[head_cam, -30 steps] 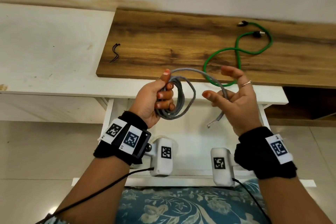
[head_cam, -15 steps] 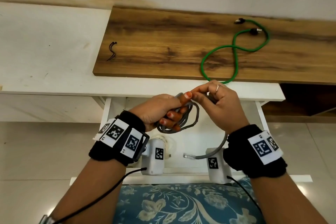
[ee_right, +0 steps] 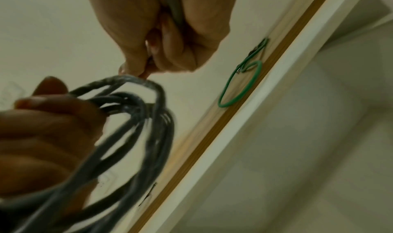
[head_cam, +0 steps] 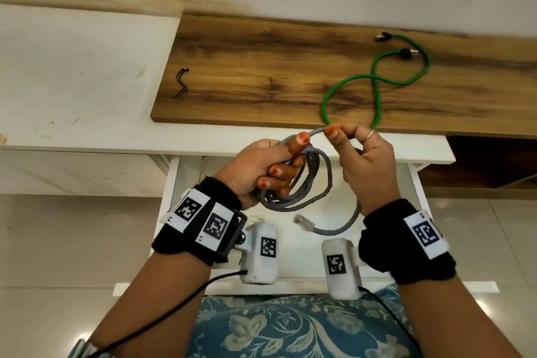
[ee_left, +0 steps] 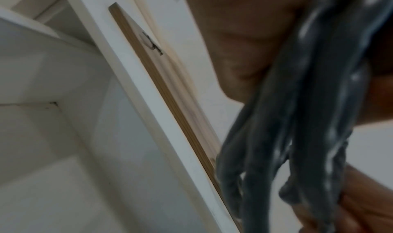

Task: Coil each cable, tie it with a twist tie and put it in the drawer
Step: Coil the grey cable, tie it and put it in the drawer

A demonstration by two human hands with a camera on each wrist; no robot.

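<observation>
While clenched round the grey cable (head_cam: pixel 313 183) coil, left hand (head_cam: pixel 258 168) (right hand (head_cam: pixel 363 154) pinching its strand).

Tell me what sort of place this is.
Probably a room in a home, at a desk. A white table with a wooden board stands against a plain wall, over a tiled floor; a floral cushion lies below the person's arms.

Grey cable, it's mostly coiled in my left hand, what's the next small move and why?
Probably lay the last loop: your right hand pinches the strand beside the grey cable coil that your left hand grips, yet a short tail with its plug hangs free below.
</observation>
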